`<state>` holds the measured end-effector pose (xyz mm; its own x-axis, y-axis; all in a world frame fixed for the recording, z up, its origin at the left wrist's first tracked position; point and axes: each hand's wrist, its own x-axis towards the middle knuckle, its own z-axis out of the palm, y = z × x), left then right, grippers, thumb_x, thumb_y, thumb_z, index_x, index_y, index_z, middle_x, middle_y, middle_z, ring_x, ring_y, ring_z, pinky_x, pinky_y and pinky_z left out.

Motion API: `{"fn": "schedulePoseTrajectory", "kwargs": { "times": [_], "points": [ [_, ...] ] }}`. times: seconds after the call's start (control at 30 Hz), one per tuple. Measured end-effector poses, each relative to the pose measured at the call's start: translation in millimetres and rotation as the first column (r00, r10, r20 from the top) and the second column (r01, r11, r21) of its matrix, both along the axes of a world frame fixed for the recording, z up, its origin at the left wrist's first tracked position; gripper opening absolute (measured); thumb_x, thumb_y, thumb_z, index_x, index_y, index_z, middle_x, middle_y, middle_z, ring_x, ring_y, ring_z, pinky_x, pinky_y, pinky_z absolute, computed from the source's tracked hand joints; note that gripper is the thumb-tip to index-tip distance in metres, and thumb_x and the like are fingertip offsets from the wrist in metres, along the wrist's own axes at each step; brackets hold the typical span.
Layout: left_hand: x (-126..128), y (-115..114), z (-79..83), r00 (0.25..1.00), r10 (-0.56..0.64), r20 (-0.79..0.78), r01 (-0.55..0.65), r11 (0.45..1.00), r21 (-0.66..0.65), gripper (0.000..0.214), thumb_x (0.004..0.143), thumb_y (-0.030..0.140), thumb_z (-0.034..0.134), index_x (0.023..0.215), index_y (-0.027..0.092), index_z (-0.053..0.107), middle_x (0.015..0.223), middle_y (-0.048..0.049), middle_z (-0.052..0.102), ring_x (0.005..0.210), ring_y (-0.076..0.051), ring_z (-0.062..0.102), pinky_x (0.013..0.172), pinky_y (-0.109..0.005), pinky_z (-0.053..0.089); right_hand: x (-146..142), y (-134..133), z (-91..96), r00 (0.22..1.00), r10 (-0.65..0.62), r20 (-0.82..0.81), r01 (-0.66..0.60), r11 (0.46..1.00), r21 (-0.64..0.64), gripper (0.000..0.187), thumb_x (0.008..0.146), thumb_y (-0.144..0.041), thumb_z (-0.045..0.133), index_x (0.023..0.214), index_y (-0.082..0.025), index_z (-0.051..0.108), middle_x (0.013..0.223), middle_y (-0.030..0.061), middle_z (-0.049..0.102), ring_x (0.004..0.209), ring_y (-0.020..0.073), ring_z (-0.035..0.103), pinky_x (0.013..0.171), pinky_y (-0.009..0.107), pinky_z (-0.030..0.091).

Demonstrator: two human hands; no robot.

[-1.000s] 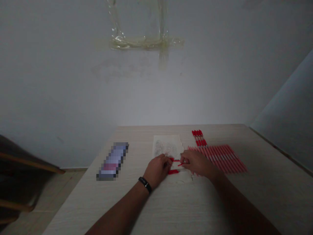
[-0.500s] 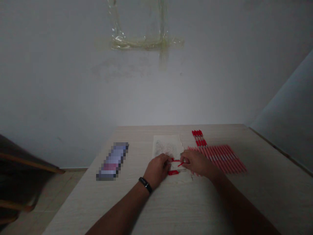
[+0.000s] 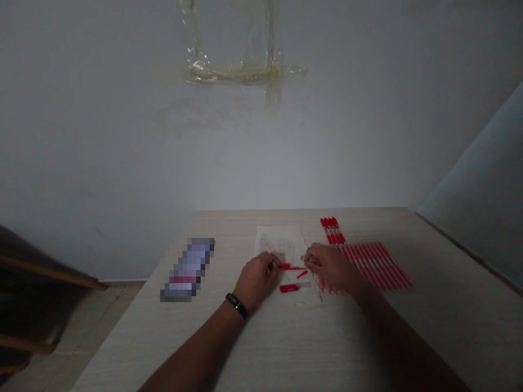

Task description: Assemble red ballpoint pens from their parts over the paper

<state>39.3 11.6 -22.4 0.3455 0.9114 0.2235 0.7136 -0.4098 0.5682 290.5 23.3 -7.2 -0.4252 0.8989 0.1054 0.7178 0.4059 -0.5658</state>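
My left hand [image 3: 258, 279], a black band on its wrist, has its fingers closed at the left end of a thin red pen piece [image 3: 288, 267]. That piece points right, towards my right hand [image 3: 329, 267]. The right fingertips are pinched together near its tip; whatever they hold is hidden. Just below, a short red piece [image 3: 302, 274] lies loose. Nearer to me is a red and clear pen barrel [image 3: 290, 288]. Under these parts is a sheet of paper [image 3: 294, 234] with dark scribbles.
A row of several pinkish-red pens [image 3: 379, 265] lies at the right, partly behind my right hand. Several red pen parts [image 3: 333, 231] lie above it. A blurred-out phone-like object [image 3: 188, 269] is on the left of the table [image 3: 265, 348]. A wall [image 3: 286, 163] stands behind.
My left hand has shifted slightly left. The right fingers have drawn off the short red piece, which now lies loose on the paper.
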Motion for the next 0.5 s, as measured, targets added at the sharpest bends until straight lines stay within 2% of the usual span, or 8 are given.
{"fn": "schedulePoseTrajectory", "kwargs": {
  "times": [0.07, 0.23, 0.37, 0.5],
  "points": [
    [-13, 8, 1.9, 0.998, 0.068, 0.015, -0.068, 0.998, -0.005, 0.019, 0.084, 0.017, 0.056, 0.098, 0.020, 0.068, 0.083, -0.0030, 0.068, 0.073, -0.017, 0.060, 0.067, -0.026, 0.042, 9, 6, 0.2, 0.999, -0.038, -0.025, 0.041, 0.994, 0.098, 0.009, 0.087, -0.020, 0.058, 0.082, -0.018, 0.064, 0.083, 0.0032, 0.063, 0.075, 0.0155, 0.061, 0.068, 0.026, 0.044],
    [-43, 26, 8.7, 0.980, 0.179, 0.091, -0.183, 0.982, 0.041, 0.020, 0.091, 0.030, 0.051, 0.091, 0.018, 0.067, 0.079, -0.0027, 0.068, 0.068, -0.016, 0.059, 0.064, -0.026, 0.041, 38, 22, -3.2, 0.986, -0.163, -0.030, 0.166, 0.958, 0.233, 0.010, 0.087, -0.021, 0.056, 0.078, -0.018, 0.060, 0.078, 0.0022, 0.059, 0.072, 0.0158, 0.055, 0.065, 0.026, 0.040],
    [-48, 30, 10.7, 0.972, 0.194, 0.131, -0.203, 0.977, 0.059, 0.025, 0.092, 0.036, 0.050, 0.083, 0.018, 0.065, 0.076, -0.0023, 0.067, 0.067, -0.016, 0.058, 0.063, -0.026, 0.040, 48, 28, -8.9, 0.985, -0.161, -0.058, 0.171, 0.932, 0.320, 0.012, 0.086, -0.020, 0.054, 0.074, -0.019, 0.055, 0.076, 0.0015, 0.058, 0.070, 0.0157, 0.053, 0.066, 0.026, 0.038],
    [-47, 31, 9.0, 0.969, 0.197, 0.152, -0.208, 0.976, 0.058, 0.024, 0.091, 0.036, 0.051, 0.080, 0.017, 0.064, 0.074, -0.0021, 0.066, 0.067, -0.016, 0.058, 0.063, -0.027, 0.040, 47, 28, -10.7, 0.984, -0.165, -0.060, 0.176, 0.933, 0.315, 0.014, 0.087, -0.022, 0.054, 0.072, -0.020, 0.053, 0.073, 0.0012, 0.059, 0.068, 0.0156, 0.053, 0.064, 0.026, 0.037]
  ]
}}
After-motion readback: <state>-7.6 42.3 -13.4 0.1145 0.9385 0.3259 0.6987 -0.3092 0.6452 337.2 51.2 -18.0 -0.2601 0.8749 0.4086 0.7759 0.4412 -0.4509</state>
